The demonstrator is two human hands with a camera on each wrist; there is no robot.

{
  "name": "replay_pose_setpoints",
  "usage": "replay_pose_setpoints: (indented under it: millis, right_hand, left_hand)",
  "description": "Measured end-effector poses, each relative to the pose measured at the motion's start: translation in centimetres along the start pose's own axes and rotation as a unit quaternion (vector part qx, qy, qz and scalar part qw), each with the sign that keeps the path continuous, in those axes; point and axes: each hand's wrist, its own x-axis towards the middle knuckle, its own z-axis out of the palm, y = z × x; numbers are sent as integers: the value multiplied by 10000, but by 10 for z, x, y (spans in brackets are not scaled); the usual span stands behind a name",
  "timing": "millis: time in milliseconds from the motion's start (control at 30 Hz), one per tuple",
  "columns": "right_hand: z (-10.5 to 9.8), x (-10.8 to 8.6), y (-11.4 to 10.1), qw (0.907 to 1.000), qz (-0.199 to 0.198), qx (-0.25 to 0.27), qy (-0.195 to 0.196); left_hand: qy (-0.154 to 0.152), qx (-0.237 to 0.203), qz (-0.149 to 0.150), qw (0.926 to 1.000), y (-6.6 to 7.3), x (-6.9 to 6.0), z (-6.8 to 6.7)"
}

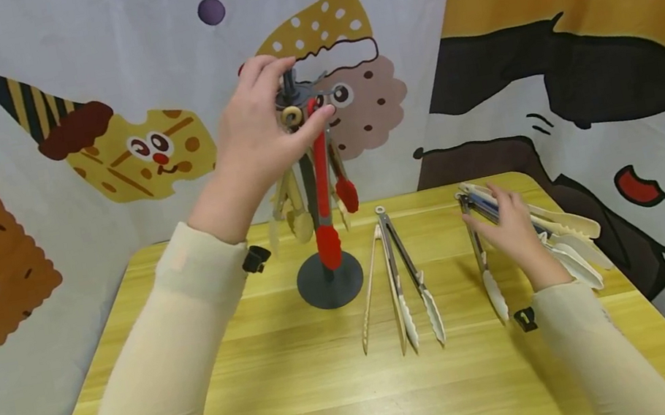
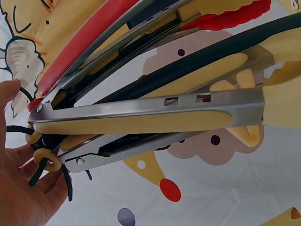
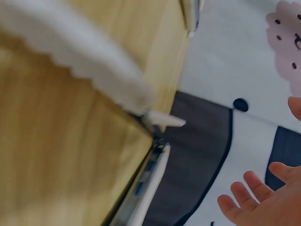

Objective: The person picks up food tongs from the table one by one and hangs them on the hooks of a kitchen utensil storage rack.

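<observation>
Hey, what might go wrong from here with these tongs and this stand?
The stand might tip: its hanging tongs are clustered high above the round base, and a tug from the left hand at its top could unbalance it. The pile of tongs beside the right hand lies at the table's right edge, so a nudge could knock some off.

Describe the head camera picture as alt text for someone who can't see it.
A person's left grip curls around the top of a dark stand hung with red and pale tongs. The right grip is open beside clustered tongs at the right of the table; more tongs lie between.
</observation>
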Motion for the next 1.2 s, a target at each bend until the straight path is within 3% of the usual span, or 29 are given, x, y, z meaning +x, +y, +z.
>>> replay_pose_setpoints:
  millis: [267, 667, 900, 1200]
  right_hand:
    - [3, 2, 27, 9960, 497, -496, -558]
    - [6, 8, 56, 9754, 1047, -1319, -1423]
    - [9, 10, 61, 9638, 1170, -1625, -1762]
    - [10, 17, 60, 9536, 1121, -2043, -1906]
  left_hand:
    - [48, -46, 91, 9999, -2, 1, 0]
    - [-156, -304, 365, 9987, -8, 5, -4]
    - [-304, -268, 298, 9987, -9, 4, -6]
    - [-372, -315, 263, 9985, -9, 5, -7]
